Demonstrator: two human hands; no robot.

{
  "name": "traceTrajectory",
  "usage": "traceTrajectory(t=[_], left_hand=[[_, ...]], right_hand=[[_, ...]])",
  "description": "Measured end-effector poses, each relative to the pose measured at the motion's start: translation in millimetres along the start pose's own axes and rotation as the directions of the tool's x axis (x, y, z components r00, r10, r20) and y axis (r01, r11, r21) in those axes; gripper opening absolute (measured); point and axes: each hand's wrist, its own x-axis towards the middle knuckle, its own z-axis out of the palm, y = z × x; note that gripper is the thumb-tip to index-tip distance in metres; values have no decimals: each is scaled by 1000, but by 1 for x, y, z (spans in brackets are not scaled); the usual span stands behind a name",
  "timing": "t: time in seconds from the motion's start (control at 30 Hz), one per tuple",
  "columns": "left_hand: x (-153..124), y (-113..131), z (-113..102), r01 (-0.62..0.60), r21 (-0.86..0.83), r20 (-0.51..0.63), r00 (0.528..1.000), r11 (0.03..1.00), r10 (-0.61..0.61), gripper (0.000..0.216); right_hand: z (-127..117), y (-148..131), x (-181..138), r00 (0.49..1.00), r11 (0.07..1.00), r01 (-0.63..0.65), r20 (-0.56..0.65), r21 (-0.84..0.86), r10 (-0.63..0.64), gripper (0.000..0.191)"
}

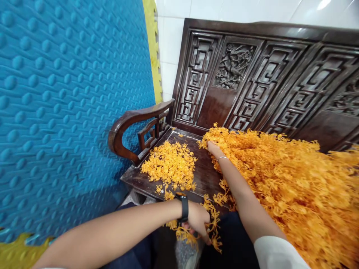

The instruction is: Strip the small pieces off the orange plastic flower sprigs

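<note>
In the head view, a blue mat [70, 93] and white wall tiles [172, 45] surround a dark carved counter [205, 168] with an armrest [140, 114] at its left end. The small pile [171, 164] of yellow pieces sits just right of the armrest, probably to stay separate from the orange heap [294, 179]; the bare strip between them suggests so. The heap lies farther right of the armrest, its long axis running away from it along the counter.

Nearer the wearer than the armrest, over the lap, the left hand [198, 218] has its fingers curled on a yellow strand [215, 217], probably to let it hang free. The strand's length runs toward the wearer, its loose end pointing down.

Right of the armrest, beyond the small pile, the right hand [214, 148] reaches into the heap's edge; its fingers are buried, so I cannot tell whether they grip anything.
</note>
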Motion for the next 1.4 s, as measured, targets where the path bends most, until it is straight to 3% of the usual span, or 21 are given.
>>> traceTrajectory(t=[0.1,0.2,0.33,0.47,0.57,0.67,0.73,0.87,0.93,1.07,1.2,1.3,1.4], left_hand=[[-1,-9,5,-1,-204,32,999,979,7,41],[-16,-19,7,-68,-367,-53,997,928,52,39],[-53,-31,5,-191,-432,-162,978,882,133,41],[-94,-34,6,-329,-483,-375,915,811,148,52],[-116,-32,11,-378,-515,-485,869,769,102,52],[-130,-34,15,-398,-490,-575,816,775,55,49],[-135,-36,17,-401,-451,-622,782,797,42,48],[-139,-37,18,-407,-351,-689,722,843,61,43],[-138,-38,18,-422,-386,-686,726,820,51,45],[-134,-42,18,-499,-557,-650,760,664,26,55],[-136,-50,15,-546,-536,-618,774,644,142,38],[-142,-52,11,-549,-503,-603,776,667,185,24],[-147,-54,11,-543,-453,-557,792,707,251,24]], right_hand=[[-5,-15,-1,997,994,-65,52,88,61,32],[-17,-31,-4,991,975,-65,128,211,38,32],[-32,-52,-31,989,919,40,117,393,-93,31],[-32,-80,-91,960,809,201,55,552,-276,22],[-26,-103,-148,908,717,288,58,635,-415,22],[-19,-117,-196,795,607,350,117,713,-595,32],[-12,-119,-215,752,592,410,110,694,-650,28],[2,-115,-223,718,587,423,141,690,-682,43],[6,-112,-220,739,505,409,49,760,-672,32],[2,-106,-216,767,213,464,-270,860,-582,23],[-4,-101,-222,767,4,496,-436,868,-470,21],[-7,-98,-231,755,-93,519,-506,850,-417,18],[-12,-95,-241,743,-106,576,-574,810,-344,15]])
